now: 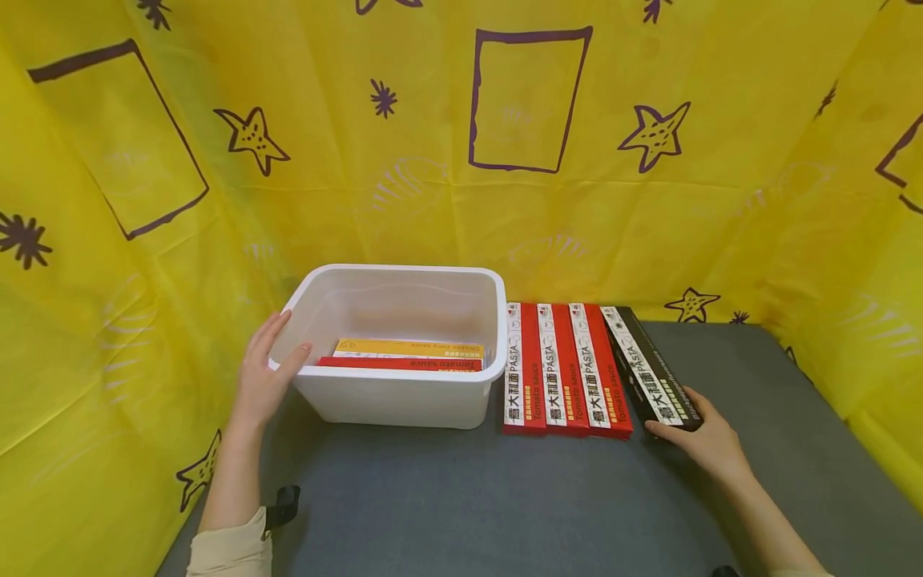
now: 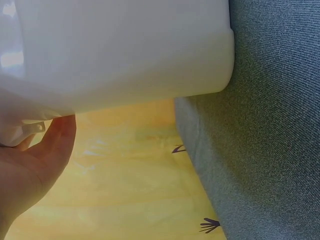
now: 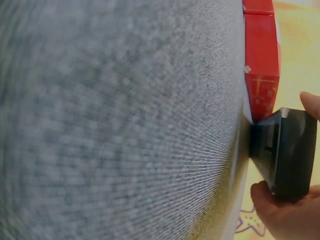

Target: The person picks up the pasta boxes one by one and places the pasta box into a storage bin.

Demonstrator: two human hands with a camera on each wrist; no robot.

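My left hand holds the left rim of a white plastic bin, thumb over the front corner and fingers along the outer side. Inside the bin lie a yellow box and a red box. My right hand grips the near end of a black pasta box, thumb on one side and fingers on the other. In the right wrist view the near end of the black pasta box is tilted up off the cloth.
Three red pasta boxes lie side by side between the bin and the black one. Dark grey cloth covers the table. A yellow patterned curtain stands behind and at both sides.
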